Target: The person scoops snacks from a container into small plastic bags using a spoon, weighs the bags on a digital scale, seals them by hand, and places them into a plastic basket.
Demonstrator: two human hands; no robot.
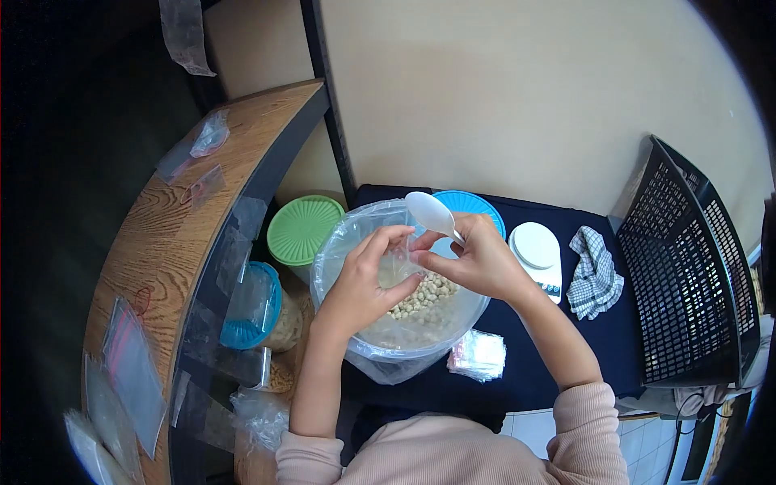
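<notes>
Both hands are over a large tub (323, 275) lined with clear plastic, with pale round pieces (428, 297) inside. My left hand (368, 279) holds one side of a small clear bag (396, 260), its fingers curved round it. On the other side, my right hand (469, 255) pinches the bag's edge between thumb and finger. A white spoon (430, 212) also rests in my right hand, its bowl pointing up and left. A stack of small clear bags (478, 356) lies just in front of the tub on the dark cloth.
Right of the tub are a white scale (535, 250), a checked cloth (595, 273) and a black basket (687, 259). Green-lidded (305, 229) and blue-lidded (252, 305) containers stand left, a blue lid (485, 212) behind. A wooden shelf (162, 218) holds plastic bags.
</notes>
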